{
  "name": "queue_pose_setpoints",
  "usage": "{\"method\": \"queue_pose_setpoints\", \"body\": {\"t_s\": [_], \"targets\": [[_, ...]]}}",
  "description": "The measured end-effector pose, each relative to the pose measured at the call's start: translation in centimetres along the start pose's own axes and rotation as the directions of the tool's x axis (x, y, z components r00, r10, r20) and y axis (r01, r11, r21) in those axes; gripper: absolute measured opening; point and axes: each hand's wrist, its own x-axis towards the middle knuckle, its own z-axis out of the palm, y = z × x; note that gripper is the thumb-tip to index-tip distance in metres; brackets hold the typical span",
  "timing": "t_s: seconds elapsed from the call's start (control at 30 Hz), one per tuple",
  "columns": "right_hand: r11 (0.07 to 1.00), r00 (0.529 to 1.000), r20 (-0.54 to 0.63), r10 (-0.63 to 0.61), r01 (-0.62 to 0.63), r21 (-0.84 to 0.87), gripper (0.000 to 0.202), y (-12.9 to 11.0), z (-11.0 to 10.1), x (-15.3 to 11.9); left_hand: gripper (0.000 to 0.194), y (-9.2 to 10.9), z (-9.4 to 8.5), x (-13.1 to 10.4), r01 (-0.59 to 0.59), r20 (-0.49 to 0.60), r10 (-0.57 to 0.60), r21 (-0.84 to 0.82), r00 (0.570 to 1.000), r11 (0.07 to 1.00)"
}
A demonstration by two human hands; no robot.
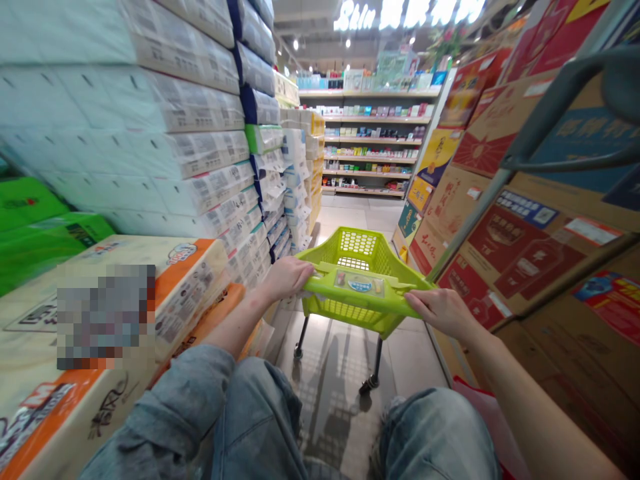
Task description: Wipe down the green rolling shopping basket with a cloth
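A lime-green plastic shopping cart (345, 308) stands in the aisle in front of my knees, with dark legs and small wheels on the floor. My left hand (289, 277) is closed round the left end of its handle. At the handle's right end, my right hand (440, 308) has its fingers wrapped over the green rim. A label with pictures sits on the handle between both hands. The part of the basket that shows has nothing in it; its near bottom is hidden behind the handle.
Tall stacks of packed tissue (200, 107) line the left side, with orange-and-cream packs (125, 400) nearest. Cardboard boxes (530, 247) and a grey metal frame (485, 207) flank the right. Product shelves (373, 120) stand ahead beyond the tiled floor (353, 212).
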Motion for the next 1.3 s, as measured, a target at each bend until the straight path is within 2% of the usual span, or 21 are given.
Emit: {"method": "queue_pose_setpoints", "body": {"t_s": [0.13,0.3,0.43,0.6,0.7,0.8,0.87,1.0,1.07,1.17,1.3], "targets": [[1.0,1.0,0.003,0.0,0.0,-0.015,0.057,0.8,0.2,0.1,0.035,0.6,1.3,-2.2,0.0,-0.235,-0.008,-0.034,0.972,0.999],[1.0,1.0,-0.029,-0.01,0.01,0.007,0.049,2.3,0.3,0.1,0.032,2.0,2.5,-3.8,-0.02,-0.332,0.008,-0.033,0.943,0.999],[0.998,0.991,-0.131,0.007,0.001,0.061,0.038,2.3,0.6,0.5,0.032,2.8,2.5,-3.8,-0.013,-0.335,0.005,-0.019,0.942,1.0],[0.977,0.951,-0.304,-0.052,0.112,0.182,0.035,-1.3,1.1,2.7,0.027,3.4,2.1,-2.8,0.025,-0.296,-0.035,-0.038,0.954,0.999],[0.977,0.955,-0.281,-0.094,0.142,0.159,0.036,-4.0,1.2,4.5,0.028,4.0,1.7,-2.0,0.038,-0.262,-0.047,-0.039,0.964,0.999],[0.991,0.978,-0.201,-0.064,0.086,0.106,0.039,-5.3,1.2,5.9,0.035,4.5,1.2,-1.1,0.047,-0.217,-0.056,-0.044,0.975,0.998],[0.994,0.983,-0.179,-0.035,0.052,0.091,0.043,-5.4,1.2,6.3,0.041,4.6,1.0,-0.4,0.05,-0.169,-0.057,-0.044,0.984,0.998],[0.994,0.978,-0.206,-0.037,0.058,0.096,0.046,-4.6,1.0,6.0,0.051,4.1,0.6,0.8,0.076,-0.056,-0.079,-0.044,0.995,0.996],[0.994,0.977,-0.213,-0.036,0.058,0.098,0.046,-4.3,0.9,5.8,0.053,3.8,0.6,1.1,0.053,-0.04,-0.056,-0.077,0.998,0.996],[0.991,0.978,-0.206,-0.032,0.058,0.119,0.048,-4.0,0.7,5.5,0.049,3.4,0.9,0.7,-0.027,-0.121,0.004,-0.189,0.993,0.982],[0.987,0.979,-0.202,-0.021,0.052,0.149,0.047,-3.7,0.6,5.3,0.032,3.4,2.3,-1.2,-0.102,-0.306,0.0,-0.32,0.952,0.942]]}}
